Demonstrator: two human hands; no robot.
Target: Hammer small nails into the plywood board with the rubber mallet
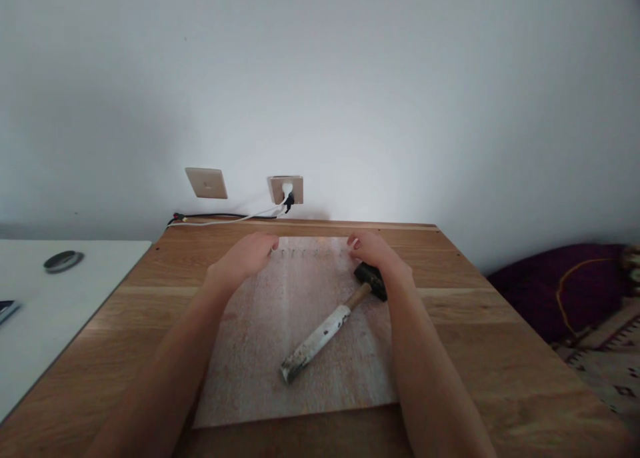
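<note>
A pale, whitewashed board (pixel 280 351) lies flat on the wooden table (pixel 500 351). My left hand (pixel 245 257) rests on the board's far left corner, fingers curled over the edge. On the far right corner sits my right hand (pixel 375 253), fingers bent down on the board's edge. A hammer (pixel 330 328) with a black head and a paint-smeared wooden handle lies on the board, its head right beside my right wrist. A row of small nails (pixel 310 251) stands along the board's far edge between my hands.
A wall rises behind the table with a switch plate (pixel 206 183) and a socket (pixel 285 189) holding white and black plugs; cables run along the table's back edge. A white table (pixel 55 311) with a round dark disc (pixel 63 261) stands at left. A purple cushion (pixel 560 291) lies at right.
</note>
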